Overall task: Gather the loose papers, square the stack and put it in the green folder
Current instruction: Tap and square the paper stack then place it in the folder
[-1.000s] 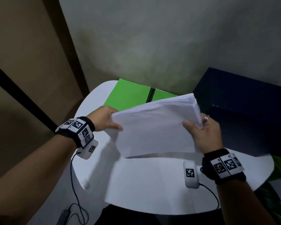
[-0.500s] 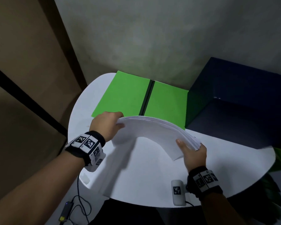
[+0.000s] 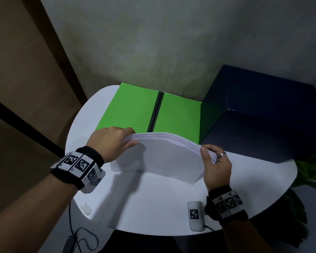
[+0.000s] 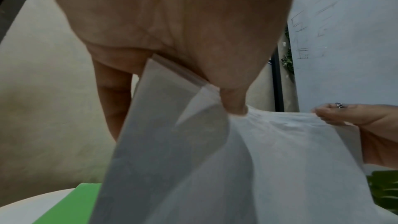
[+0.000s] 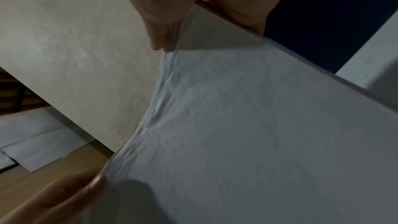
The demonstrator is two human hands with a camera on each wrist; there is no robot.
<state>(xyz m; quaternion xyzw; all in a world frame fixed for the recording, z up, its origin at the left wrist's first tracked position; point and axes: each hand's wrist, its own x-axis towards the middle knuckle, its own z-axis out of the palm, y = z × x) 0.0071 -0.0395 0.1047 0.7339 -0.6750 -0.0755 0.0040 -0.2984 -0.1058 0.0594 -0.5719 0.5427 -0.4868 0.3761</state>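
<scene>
A thick stack of white paper [image 3: 164,154] stands on its lower edge on the round white table [image 3: 153,207], bowed upward in the middle. My left hand [image 3: 117,141] grips its left end, thumb in front and fingers behind. My right hand [image 3: 215,161], with a ring on one finger, grips the right end. The green folder [image 3: 135,110] lies open flat behind the stack, its dark spine [image 3: 156,110] in the middle. In the left wrist view my left hand [image 4: 217,89] pinches the paper stack [image 4: 237,159]. The right wrist view has the paper stack [image 5: 247,125] filling the frame.
A dark blue box [image 3: 263,114] stands at the back right, touching the folder's right edge. A grey wall [image 3: 171,42] rises close behind. Green leaves [image 3: 310,172] show past the table's right rim. A cable and small device [image 3: 71,241] hang at the lower left.
The stack has come down from a raised, tilted hold onto the table in front of the folder. Both hands have lowered with it, and the folder is now uncovered.
</scene>
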